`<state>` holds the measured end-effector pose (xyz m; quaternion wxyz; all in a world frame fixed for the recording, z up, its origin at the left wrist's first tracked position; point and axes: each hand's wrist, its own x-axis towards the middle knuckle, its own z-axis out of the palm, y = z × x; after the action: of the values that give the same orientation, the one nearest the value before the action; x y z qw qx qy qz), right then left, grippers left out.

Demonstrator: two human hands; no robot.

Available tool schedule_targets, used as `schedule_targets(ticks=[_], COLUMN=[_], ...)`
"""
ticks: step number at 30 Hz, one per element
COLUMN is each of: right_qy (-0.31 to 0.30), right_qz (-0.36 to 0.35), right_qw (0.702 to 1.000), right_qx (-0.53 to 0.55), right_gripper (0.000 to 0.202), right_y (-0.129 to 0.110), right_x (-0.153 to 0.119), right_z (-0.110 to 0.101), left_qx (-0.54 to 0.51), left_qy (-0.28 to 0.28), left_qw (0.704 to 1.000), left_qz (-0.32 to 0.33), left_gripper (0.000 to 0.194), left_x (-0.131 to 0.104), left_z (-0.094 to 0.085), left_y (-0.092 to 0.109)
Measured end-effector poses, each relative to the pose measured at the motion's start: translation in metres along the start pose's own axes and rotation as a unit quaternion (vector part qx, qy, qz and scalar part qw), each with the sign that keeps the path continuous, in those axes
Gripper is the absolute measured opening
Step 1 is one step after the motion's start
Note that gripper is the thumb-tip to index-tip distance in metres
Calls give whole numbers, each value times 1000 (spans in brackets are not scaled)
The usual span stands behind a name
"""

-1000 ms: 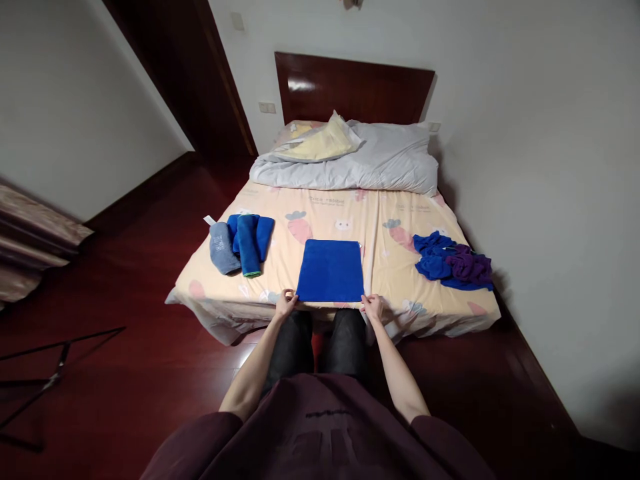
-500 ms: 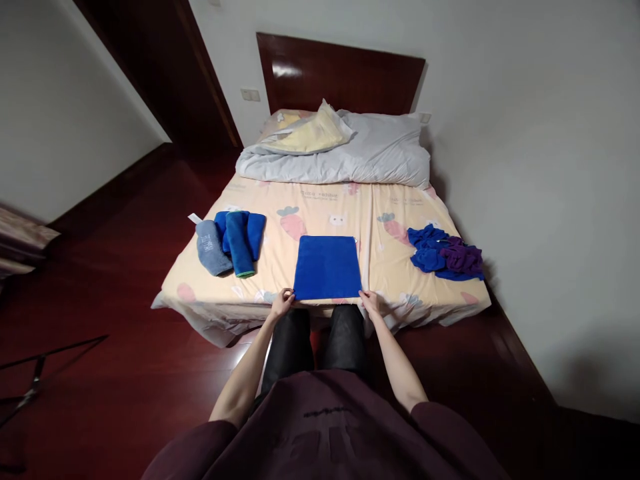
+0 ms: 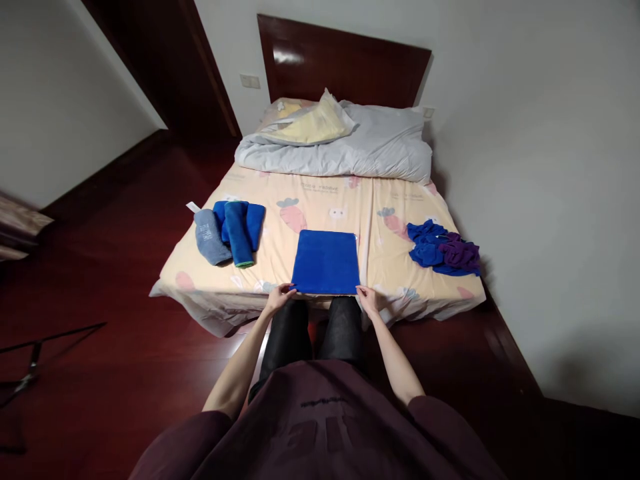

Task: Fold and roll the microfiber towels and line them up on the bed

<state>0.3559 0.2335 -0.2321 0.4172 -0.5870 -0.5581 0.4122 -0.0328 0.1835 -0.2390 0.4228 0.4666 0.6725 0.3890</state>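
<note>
A blue towel lies flat as a near-square at the front edge of the bed. My left hand pinches its near left corner between thumb and fingers. At the near right corner, my right hand grips the cloth the same way. The near edge is stretched straight between both hands. Left of it lie a rolled grey-blue towel, a rolled blue towel with green trim and a folded blue towel. On the right is a crumpled heap of blue cloths with a purple cloth.
A grey quilt is bunched at the far end before the dark wooden headboard, with a pale yellow fold on it. A dark metal frame stands on the red floor at left. A wall runs along the right.
The view has shifted slightly, so the scene sits a little higher. Both hands still grip the near corners of the blue towel, which looks almost the same.
</note>
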Motion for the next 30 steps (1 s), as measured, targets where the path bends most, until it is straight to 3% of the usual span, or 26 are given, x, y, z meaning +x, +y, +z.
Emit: schedule_targets(ticks=[5, 10, 13, 17, 22, 30], right_qy=[-37, -14, 1, 1, -4, 14], right_qz=[9, -16, -39, -55, 3, 15], right_qw=[999, 997, 996, 997, 997, 998], right_qx=[-21, -75, -77, -47, -74, -65], right_gripper=[43, 19, 15, 19, 34, 36], right_y=[-6, -14, -17, -16, -14, -15], right_x=[14, 32, 41, 49, 55, 56], right_z=[1, 2, 4, 10, 15, 14], left_qx=[21, 84, 102, 60, -38, 109], left_qy=[5, 46, 83, 87, 29, 99], left_qw=[999, 995, 990, 992, 999, 989], left_qz=[33, 32, 48, 66, -9, -14], left_gripper=[53, 31, 24, 26, 44, 32], left_x=[9, 25, 33, 38, 42, 44], left_z=[-2, 1, 2, 3, 6, 12], left_y=[8, 17, 24, 31, 29, 20])
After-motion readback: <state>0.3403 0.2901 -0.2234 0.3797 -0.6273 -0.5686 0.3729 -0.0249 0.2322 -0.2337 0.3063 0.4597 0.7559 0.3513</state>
